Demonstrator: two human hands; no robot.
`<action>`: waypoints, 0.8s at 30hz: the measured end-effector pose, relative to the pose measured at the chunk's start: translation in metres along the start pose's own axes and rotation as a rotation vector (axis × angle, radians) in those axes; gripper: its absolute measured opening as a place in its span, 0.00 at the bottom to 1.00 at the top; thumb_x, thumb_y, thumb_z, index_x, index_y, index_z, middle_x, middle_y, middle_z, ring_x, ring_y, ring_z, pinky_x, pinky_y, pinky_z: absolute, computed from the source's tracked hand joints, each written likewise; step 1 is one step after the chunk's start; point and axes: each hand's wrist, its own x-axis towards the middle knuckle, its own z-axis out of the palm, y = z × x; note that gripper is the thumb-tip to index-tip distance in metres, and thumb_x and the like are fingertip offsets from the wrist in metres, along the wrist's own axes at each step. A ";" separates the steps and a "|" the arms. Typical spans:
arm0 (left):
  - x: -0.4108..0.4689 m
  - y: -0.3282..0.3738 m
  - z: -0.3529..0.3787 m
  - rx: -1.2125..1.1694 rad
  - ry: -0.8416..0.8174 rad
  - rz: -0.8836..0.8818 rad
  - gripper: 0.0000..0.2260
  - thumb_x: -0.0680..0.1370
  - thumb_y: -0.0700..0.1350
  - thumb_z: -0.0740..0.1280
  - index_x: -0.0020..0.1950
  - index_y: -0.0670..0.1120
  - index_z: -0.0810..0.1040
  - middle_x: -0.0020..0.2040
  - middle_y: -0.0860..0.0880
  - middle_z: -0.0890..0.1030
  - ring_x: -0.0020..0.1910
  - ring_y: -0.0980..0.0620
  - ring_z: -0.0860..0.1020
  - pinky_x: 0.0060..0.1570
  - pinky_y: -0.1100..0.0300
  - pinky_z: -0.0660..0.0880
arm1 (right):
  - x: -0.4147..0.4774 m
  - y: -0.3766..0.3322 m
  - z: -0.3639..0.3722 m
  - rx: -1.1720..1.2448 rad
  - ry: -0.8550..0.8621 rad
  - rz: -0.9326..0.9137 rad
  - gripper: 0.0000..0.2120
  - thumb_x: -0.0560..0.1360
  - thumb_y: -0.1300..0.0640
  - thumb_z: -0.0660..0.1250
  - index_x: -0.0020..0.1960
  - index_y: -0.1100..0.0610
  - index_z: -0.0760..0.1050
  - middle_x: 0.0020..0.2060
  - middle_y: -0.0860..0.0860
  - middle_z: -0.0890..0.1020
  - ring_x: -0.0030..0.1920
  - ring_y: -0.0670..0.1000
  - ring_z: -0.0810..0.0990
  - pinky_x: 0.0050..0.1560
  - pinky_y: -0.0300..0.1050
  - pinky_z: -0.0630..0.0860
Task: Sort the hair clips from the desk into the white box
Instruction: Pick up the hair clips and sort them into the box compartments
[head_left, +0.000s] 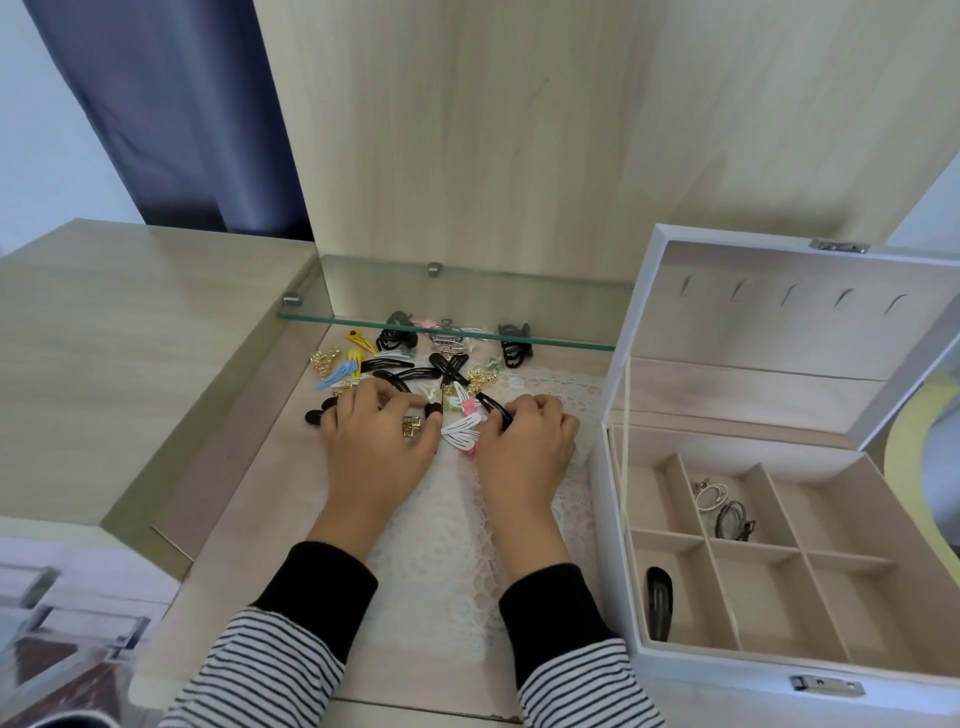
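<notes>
While a dark curtain (156, 104) hangs at the far left, the pale wooden table (130, 364) runs across to a sunken section under a glass shelf (363, 318). The loose hair clips (405, 371) lie heaped there at the back edge of a white lace mat (441, 561). Yellow, blue and gold ones sit on the left of the heap, black snap clips cross in the middle, and a few black claw clips lie partly under the glass.

The left hand (379, 436) rests on the near side of the heap. Its fingers are curled down among the clips, and a gold square clip (410, 428) is tucked between thumb and forefinger. Between the two hands lies a white winged clip (460, 434), touching a small pink one.

Just right of it, the right hand (524, 441) has its fingers bent and pinching the end of a black snap clip (493, 408), which slants up and away toward the heap. Both wrists wear black cuffs over striped sleeves.

The white box (727, 686) stands at the right, close beside the mat, with its lid (753, 322) raised. One black clip (658, 595) lies in its front-left compartment. A white ring clip and a dark one (724, 506) lie together in a rear middle compartment.
</notes>
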 end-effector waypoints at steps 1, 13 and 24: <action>-0.001 0.000 0.000 0.010 0.004 0.008 0.20 0.72 0.60 0.58 0.52 0.51 0.84 0.51 0.50 0.76 0.53 0.47 0.73 0.52 0.50 0.68 | 0.000 0.000 0.000 0.000 -0.012 0.008 0.12 0.76 0.53 0.63 0.54 0.57 0.78 0.56 0.53 0.75 0.57 0.55 0.68 0.53 0.48 0.68; -0.001 0.000 0.002 0.041 -0.049 0.036 0.18 0.73 0.58 0.58 0.53 0.52 0.81 0.52 0.47 0.73 0.55 0.45 0.69 0.53 0.50 0.64 | -0.006 0.000 -0.002 0.065 0.016 -0.001 0.07 0.73 0.55 0.65 0.48 0.55 0.78 0.49 0.52 0.78 0.53 0.54 0.69 0.49 0.46 0.67; -0.001 0.003 -0.004 -0.072 -0.073 0.042 0.14 0.74 0.56 0.61 0.57 0.55 0.77 0.56 0.52 0.72 0.61 0.51 0.65 0.59 0.53 0.55 | -0.009 -0.002 -0.002 0.079 0.109 -0.066 0.04 0.72 0.55 0.66 0.45 0.54 0.77 0.44 0.50 0.80 0.51 0.54 0.71 0.45 0.46 0.64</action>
